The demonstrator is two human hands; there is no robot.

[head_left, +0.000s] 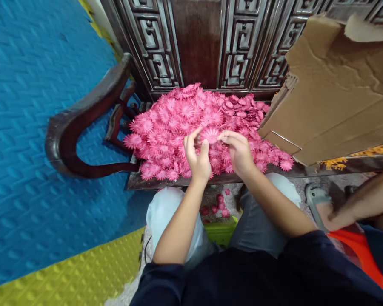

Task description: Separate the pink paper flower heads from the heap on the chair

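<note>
Here, both hands' fingers (pixel 200 149) pinched on one pink flower (pixel 210 135), cardboard box (pixel 332 93) edge just right.

You hold one pink fabric flower (pixel 210 135), a flat daisy-like bloom with many thin petals, facing up. It sits atop the pile of pink flowers (pixel 178 123), a loose mound heaped across the dark wooden seat.

Lying flat at left, a blue foam mat (pixel 25 127), with a yellow mat (pixel 67 272) adjoining below. Curving over the blue, a dark wooden armrest (pixel 83 114). Leaning against the carved wooden backrest (pixel 236 46) at right, torn cardboard (pixel 338 93). Showing at lower right, a grey sandal (pixel 315 199) and orange stool (pixel 364 250).
</note>
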